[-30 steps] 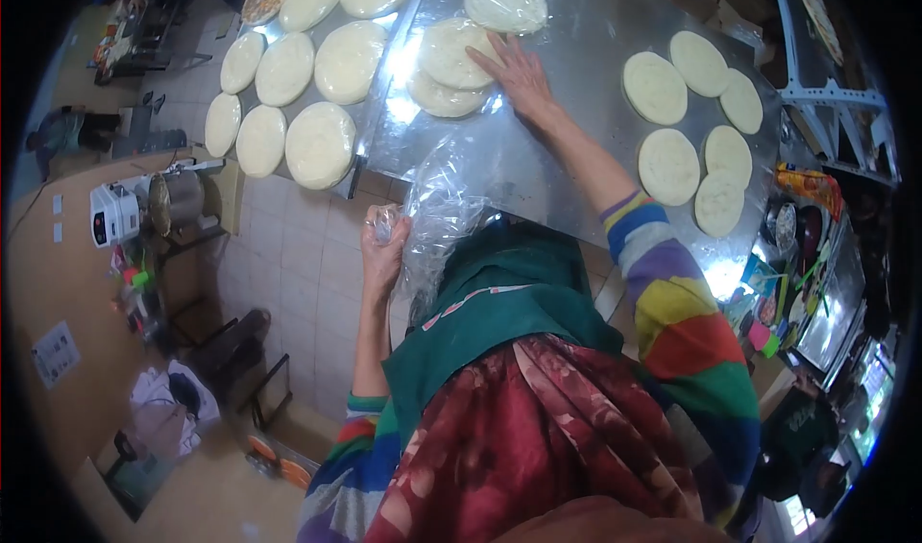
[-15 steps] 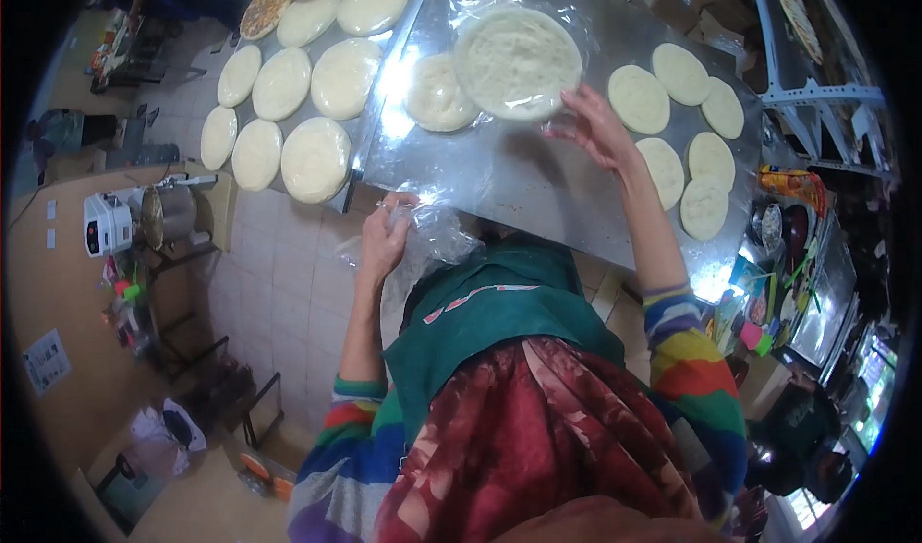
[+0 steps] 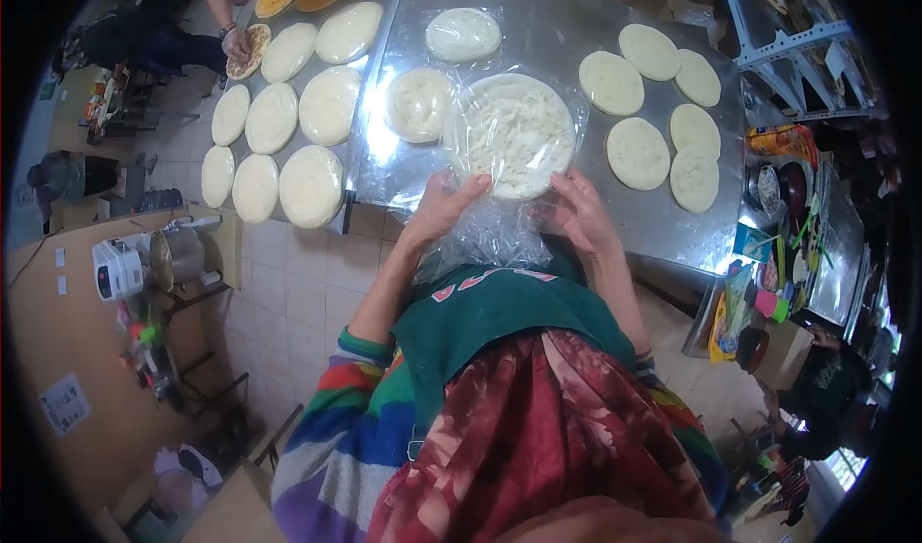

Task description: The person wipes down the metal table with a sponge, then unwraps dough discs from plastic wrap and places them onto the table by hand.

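Observation:
A large round flatbread [image 3: 514, 130] in clear plastic lies tilted towards me at the metal table's front edge. My left hand [image 3: 442, 207] grips its lower left rim with thumb and fingers. At the lower right rim, my right hand [image 3: 584, 209] pinches the same wrapped bread. Crumpled clear plastic [image 3: 490, 236] hangs below, between my hands and the green apron. Beside the bread on the left is a smaller round one [image 3: 419, 106]. Another, on plastic, lies farther back [image 3: 463, 34].
Several pale rounds lie on the right of the metal table [image 3: 639, 154]. More wrapped rounds cover the left table [image 3: 310, 186], where another person's gloved hand [image 3: 233, 46] touches a topped round. A metal rack [image 3: 792, 44] stands at the right.
The large wrapped bread has come nearer to me. My left hand has moved up from the loose plastic to its rim, and my right hand has closed on it. Another person's hand has appeared at the left.

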A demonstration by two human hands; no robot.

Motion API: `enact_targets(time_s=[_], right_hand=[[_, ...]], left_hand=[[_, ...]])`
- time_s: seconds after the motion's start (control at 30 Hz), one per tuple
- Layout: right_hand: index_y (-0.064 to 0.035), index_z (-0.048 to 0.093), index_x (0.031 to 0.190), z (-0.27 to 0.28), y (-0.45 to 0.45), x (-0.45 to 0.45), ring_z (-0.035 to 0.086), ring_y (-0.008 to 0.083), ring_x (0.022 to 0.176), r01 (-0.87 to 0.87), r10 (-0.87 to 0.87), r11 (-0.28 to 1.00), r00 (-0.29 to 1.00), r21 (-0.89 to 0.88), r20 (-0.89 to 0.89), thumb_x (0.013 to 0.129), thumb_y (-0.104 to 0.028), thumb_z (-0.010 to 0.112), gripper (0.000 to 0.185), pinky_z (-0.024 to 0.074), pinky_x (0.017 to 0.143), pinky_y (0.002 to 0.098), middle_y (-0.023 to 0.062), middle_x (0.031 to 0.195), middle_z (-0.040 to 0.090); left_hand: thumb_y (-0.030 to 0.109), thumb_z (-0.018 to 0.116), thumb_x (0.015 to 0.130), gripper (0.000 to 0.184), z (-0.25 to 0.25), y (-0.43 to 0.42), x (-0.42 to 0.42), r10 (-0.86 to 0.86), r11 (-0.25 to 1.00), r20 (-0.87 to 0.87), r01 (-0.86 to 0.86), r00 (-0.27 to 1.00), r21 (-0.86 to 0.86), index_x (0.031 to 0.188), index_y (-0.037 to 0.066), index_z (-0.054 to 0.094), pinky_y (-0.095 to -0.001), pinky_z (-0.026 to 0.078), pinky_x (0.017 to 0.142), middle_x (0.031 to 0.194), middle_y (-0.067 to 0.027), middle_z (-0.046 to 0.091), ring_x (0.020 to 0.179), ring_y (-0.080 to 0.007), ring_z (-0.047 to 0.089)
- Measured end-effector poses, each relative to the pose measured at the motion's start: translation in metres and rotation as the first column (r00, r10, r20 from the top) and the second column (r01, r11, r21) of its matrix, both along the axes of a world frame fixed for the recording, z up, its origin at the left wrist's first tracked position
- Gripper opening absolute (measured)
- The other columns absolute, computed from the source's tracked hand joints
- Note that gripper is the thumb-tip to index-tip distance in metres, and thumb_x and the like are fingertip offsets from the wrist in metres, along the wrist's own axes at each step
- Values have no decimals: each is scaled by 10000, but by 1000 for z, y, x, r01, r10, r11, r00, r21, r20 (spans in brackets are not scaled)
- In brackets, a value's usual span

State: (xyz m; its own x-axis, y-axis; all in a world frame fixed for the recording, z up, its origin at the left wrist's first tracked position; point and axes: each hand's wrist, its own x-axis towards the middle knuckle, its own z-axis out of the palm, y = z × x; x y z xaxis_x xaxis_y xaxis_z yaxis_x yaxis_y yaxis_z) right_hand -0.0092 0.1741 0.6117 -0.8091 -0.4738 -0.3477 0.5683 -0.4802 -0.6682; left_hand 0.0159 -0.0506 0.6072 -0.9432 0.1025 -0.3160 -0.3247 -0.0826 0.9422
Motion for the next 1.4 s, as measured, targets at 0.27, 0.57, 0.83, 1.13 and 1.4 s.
enact_targets(time_s=[0.27, 0.57, 0.83, 1.13, 1.4], right_hand=[[-22, 504, 1094, -50, 83, -19, 577, 96, 819, 320, -62, 676, 922, 663, -382, 919, -161, 530, 226, 482, 706, 264, 47, 875, 598], [-53, 506, 1246, 29, 19, -63, 611, 100, 821, 174, 255, 724, 831, 668, -494, 871, -132, 631, 403, 480, 757, 236, 39, 937, 628], [-40, 455, 1246, 11, 7, -53, 602, 85, 832, 518, -435, 843, 817, 148, -379, 919, -121, 571, 357, 494, 748, 220, 70, 977, 639], [-52, 380, 1271, -3, -12, -4, 534, 100, 963, 538, -396, 814, 790, 218, -469, 897, -114, 600, 438, 460, 750, 225, 99, 1105, 580], [-76, 565, 1160, 59, 5, -30, 501, 240, 1152, 796, 342, 402, 328, 452, -881, 748, -162, 750, 460, 434, 897, 387, 122, 1197, 547]], left_hand=[[278, 658, 846, 376, 5, -15, 4, -76, 997, 23, 77, 997, -32, 1052, -34, 620, -245, 440, 753, 954, -55, 644, 833, -102, 559], [397, 670, 821, 595, 30, -14, -5, -271, 960, 8, 271, 963, -67, 1184, -55, 539, -302, 448, 846, 976, -101, 638, 924, -162, 573], [690, 527, 791, 843, 0, -35, 2, -325, 944, -20, 326, 945, 53, 1303, 23, 475, -309, 436, 833, 969, -64, 604, 912, -144, 533], [336, 673, 835, 538, 10, 9, 0, -64, 996, 22, 63, 998, 67, 1212, -19, 525, -309, 449, 868, 1084, -109, 614, 983, -172, 565], [306, 684, 824, 468, 30, 9, 10, -269, 959, -40, 264, 962, -107, 1149, -15, 579, -312, 452, 868, 1050, -103, 650, 951, -160, 588]])
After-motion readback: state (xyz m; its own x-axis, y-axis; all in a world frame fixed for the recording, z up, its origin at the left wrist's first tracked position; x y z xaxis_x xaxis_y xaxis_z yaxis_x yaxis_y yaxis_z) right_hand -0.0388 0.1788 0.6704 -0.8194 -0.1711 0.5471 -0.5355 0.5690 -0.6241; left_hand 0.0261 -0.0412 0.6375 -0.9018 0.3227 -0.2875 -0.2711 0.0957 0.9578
